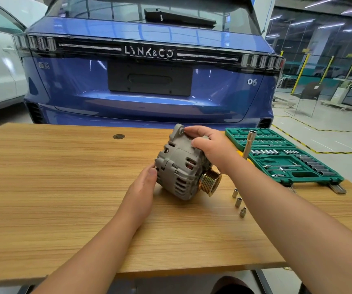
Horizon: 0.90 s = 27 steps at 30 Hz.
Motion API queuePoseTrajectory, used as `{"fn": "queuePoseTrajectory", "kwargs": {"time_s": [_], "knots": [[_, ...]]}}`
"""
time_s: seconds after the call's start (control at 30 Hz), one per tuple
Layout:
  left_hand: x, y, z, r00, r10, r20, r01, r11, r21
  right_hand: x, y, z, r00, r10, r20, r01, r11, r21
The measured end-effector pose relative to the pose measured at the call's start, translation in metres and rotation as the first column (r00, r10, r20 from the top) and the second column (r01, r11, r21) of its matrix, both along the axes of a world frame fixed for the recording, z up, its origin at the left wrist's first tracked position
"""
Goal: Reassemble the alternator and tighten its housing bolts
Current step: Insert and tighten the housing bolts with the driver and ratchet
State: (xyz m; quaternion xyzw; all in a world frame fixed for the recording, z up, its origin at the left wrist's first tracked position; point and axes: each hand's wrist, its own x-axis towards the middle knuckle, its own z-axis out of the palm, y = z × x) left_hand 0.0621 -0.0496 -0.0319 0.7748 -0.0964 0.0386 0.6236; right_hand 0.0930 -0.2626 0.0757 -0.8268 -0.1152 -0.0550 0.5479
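Alternator [180, 166] on desk [64, 187], between hands, pulley [210, 181] toward near right. Right hand [211, 146] gripping far top; left hand [144, 187] touching near-left housing, fingers hidden.

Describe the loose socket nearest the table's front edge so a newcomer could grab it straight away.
Start at the green socket case on the right of the wooden table. In front of it, right of the alternator's brass pulley, three loose sockets stand in a line. Take the socket nearest the front edge: the shortest, with a narrowed top.
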Motion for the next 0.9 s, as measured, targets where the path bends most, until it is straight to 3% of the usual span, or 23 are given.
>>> {"fn": "queuePoseTrajectory", "kwargs": {"time_s": [0.17,0.33,0.43,0.57,0.7,0.8,0.9], "knots": [[-0.005,0.002,0.005,0.997,0.072,0.014,-0.069,0.989,-0.133,-0.012,0.019,0.004,0.999,0.002,0.051,0.005,0.992,-0.127],[-0.012,0.007,0.019,0.963,0.269,-0.008,-0.253,0.895,-0.367,-0.025,0.033,0.011,0.992,-0.007,0.130,0.047,0.951,-0.306],[-0.012,0.009,0.045,0.958,0.286,-0.001,-0.259,0.869,-0.421,-0.034,0.043,0.012,0.979,-0.003,0.205,0.094,0.896,-0.434],[-0.007,0.007,0.091,0.978,0.208,0.011,-0.191,0.916,-0.353,-0.059,0.076,0.009,0.935,0.084,0.344,0.139,0.806,-0.575],[-0.016,0.018,0.101,0.974,0.213,-0.083,-0.224,0.961,-0.163,-0.081,0.118,-0.013,0.840,0.164,0.517,0.287,0.675,-0.680],[-0.023,0.030,0.100,0.974,0.170,-0.150,-0.191,0.972,-0.137,-0.081,0.129,-0.010,0.856,0.132,0.500,0.290,0.678,-0.675],[-0.024,0.029,0.100,0.973,0.169,-0.158,-0.184,0.979,-0.083,-0.085,0.117,-0.002,0.897,0.221,0.382,0.125,0.703,-0.700]]}}
